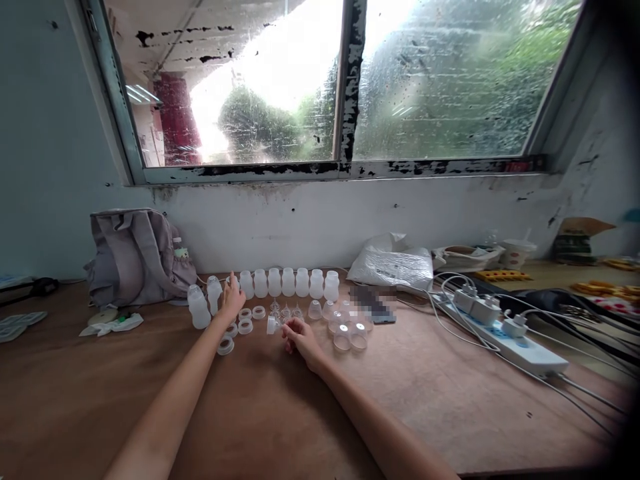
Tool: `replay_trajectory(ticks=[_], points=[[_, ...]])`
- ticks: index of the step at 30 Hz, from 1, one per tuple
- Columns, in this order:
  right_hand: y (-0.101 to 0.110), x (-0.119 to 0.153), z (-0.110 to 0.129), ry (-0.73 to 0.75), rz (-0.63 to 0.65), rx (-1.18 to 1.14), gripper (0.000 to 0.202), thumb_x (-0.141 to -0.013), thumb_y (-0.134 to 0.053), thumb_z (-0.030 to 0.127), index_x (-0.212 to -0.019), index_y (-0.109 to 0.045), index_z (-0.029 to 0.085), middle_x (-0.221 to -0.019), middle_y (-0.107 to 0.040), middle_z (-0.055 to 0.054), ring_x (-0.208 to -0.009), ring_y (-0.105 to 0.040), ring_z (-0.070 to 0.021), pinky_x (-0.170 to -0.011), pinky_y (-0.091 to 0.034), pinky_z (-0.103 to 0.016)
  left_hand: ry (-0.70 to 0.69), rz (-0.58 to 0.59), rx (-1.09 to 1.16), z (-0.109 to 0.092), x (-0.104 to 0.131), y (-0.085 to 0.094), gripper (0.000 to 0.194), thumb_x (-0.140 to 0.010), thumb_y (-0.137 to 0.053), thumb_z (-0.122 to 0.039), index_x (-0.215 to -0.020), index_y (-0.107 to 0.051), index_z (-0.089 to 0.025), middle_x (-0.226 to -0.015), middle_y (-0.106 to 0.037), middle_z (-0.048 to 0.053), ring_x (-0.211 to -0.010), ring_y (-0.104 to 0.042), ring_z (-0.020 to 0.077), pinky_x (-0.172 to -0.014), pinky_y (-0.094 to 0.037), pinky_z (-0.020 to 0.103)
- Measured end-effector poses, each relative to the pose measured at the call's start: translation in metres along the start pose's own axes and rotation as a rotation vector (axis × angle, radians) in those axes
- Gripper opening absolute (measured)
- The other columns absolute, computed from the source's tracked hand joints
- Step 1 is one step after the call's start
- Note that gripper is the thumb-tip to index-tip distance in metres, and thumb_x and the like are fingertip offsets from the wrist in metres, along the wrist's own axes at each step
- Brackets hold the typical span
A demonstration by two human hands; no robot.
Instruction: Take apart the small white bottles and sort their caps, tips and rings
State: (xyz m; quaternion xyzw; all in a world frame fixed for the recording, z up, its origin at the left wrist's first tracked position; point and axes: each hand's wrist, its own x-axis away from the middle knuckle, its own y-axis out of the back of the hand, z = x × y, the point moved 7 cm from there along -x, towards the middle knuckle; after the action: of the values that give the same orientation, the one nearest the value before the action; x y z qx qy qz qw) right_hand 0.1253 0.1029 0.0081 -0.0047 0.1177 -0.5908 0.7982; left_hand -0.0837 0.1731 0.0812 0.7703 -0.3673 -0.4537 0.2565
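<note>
Your right hand (301, 339) is above the table (300, 427), thumb and fingertips pinched together on a clear fitting (271, 325), whose wide end points left. Your left hand (233, 301) reaches to the left end of the row of white bottles (289, 283), fingers raised; whether it grips a bottle you cannot tell from this view. Between your hands, just behind the fitting, find the clear teats (285, 312). Loose rings (245, 327) lie beside your left forearm, in front of the row. Two bottles with clear tops (199, 310) stand to the left of your left hand. To the right of your right hand, the clear caps (343, 342) are grouped close together, with a phone (384, 319), partly blurred, behind them. Farther out are the silver bag (393, 263), the power strip (525, 352) at right and the backpack (140, 260) at left.
</note>
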Motion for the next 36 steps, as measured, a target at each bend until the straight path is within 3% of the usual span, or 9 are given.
replay_trajectory(ticks=[3,7,10,13,15,22,30,33,36], points=[[0.0,0.0,0.002,-0.01,-0.005,-0.008,0.028,-0.066,-0.058,0.041,-0.069,-0.043,0.018,-0.057,-0.049,0.005,-0.036,-0.041,-0.0053,-0.033,-0.03,-0.019,0.046,-0.043,0.022,0.006,-0.008,-0.002,0.038,-0.071,-0.046,-0.019,-0.107,-0.046,-0.011,-0.1,-0.052,0.017,-0.088,-0.054,0.0267,-0.072,-0.042,0.034],[0.0,0.0,0.002,-0.016,-0.006,-0.027,0.028,-0.065,-0.058,0.042,-0.069,-0.044,0.018,-0.057,-0.05,0.005,-0.036,-0.042,-0.0054,-0.033,-0.03,-0.019,0.018,-0.094,0.048,0.003,0.0,0.006,0.019,-0.074,-0.042,-0.021,-0.088,-0.054,-0.016,-0.091,-0.051,0.011,-0.085,-0.054,0.0234,-0.072,-0.043,0.034],[0.002,0.0,0.0,-0.02,-0.021,-0.059,0.028,-0.064,-0.059,0.042,-0.07,-0.044,0.018,-0.057,-0.05,0.005,-0.036,-0.042,-0.0055,-0.034,-0.031,-0.019,-0.061,-0.216,0.11,-0.01,0.019,0.021,0.017,-0.076,-0.042,-0.027,-0.084,-0.054,-0.018,-0.099,-0.044,0.01,-0.094,-0.049,0.0223,-0.08,-0.041,0.033],[0.006,-0.001,-0.003,-0.031,-0.046,-0.127,0.029,-0.063,-0.06,0.042,-0.071,-0.044,0.018,-0.058,-0.05,0.005,-0.037,-0.042,-0.0054,-0.035,-0.032,-0.019,-0.228,-0.392,0.295,-0.029,0.05,0.04,0.015,-0.078,-0.041,-0.027,-0.085,-0.05,-0.017,-0.105,-0.039,0.01,-0.104,-0.042,0.0216,-0.09,-0.035,0.035],[0.01,-0.002,-0.005,-0.037,-0.063,-0.186,0.029,-0.063,-0.061,0.041,-0.072,-0.044,0.019,-0.059,-0.05,0.004,-0.039,-0.042,-0.0054,-0.037,-0.033,-0.019,-0.321,-0.413,0.422,-0.04,0.071,0.044,0.014,-0.08,-0.038,-0.025,-0.086,-0.047,-0.017,-0.106,-0.039,0.01,-0.106,-0.04,0.0206,-0.092,-0.033,0.037],[0.02,-0.006,-0.009,-0.061,-0.11,-0.325,0.031,-0.062,-0.063,0.04,-0.074,-0.044,0.019,-0.063,-0.051,0.003,-0.041,-0.043,-0.0055,-0.039,-0.035,-0.02,-0.481,-0.117,0.55,-0.064,0.119,0.025,0.014,-0.083,-0.033,-0.023,-0.093,-0.042,-0.019,-0.109,-0.041,0.008,-0.106,-0.042,0.0181,-0.091,-0.035,0.036],[0.027,-0.006,-0.002,-0.056,-0.159,-0.28,0.03,-0.061,-0.062,0.038,-0.075,-0.044,0.02,-0.063,-0.052,0.003,-0.041,-0.044,-0.0063,-0.04,-0.035,-0.02,-0.389,0.23,0.72,-0.064,0.122,-0.004,0.052,-0.081,-0.042,-0.034,-0.123,-0.018,-0.017,-0.107,-0.05,0.011,-0.098,-0.051,0.019,-0.086,-0.038,0.036],[0.034,-0.006,0.005,-0.025,-0.191,-0.237,0.028,-0.062,-0.061,0.037,-0.075,-0.043,0.02,-0.061,-0.051,0.004,-0.041,-0.044,-0.0061,-0.04,-0.034,-0.02,-0.404,0.326,0.733,-0.066,0.125,-0.014,0.057,-0.076,-0.05,-0.038,-0.121,-0.021,-0.018,-0.1,-0.054,0.009,-0.09,-0.055,0.0197,-0.08,-0.042,0.036],[0.041,-0.007,0.015,0.019,-0.209,-0.217,0.026,-0.063,-0.06,0.037,-0.075,-0.043,0.02,-0.061,-0.051,0.004,-0.041,-0.044,-0.0063,-0.04,-0.034,-0.02,-0.469,0.343,0.608,-0.069,0.129,-0.019,0.057,-0.068,-0.057,-0.042,-0.115,-0.032,-0.021,-0.105,-0.052,0.009,-0.094,-0.052,0.0229,-0.079,-0.043,0.038]])
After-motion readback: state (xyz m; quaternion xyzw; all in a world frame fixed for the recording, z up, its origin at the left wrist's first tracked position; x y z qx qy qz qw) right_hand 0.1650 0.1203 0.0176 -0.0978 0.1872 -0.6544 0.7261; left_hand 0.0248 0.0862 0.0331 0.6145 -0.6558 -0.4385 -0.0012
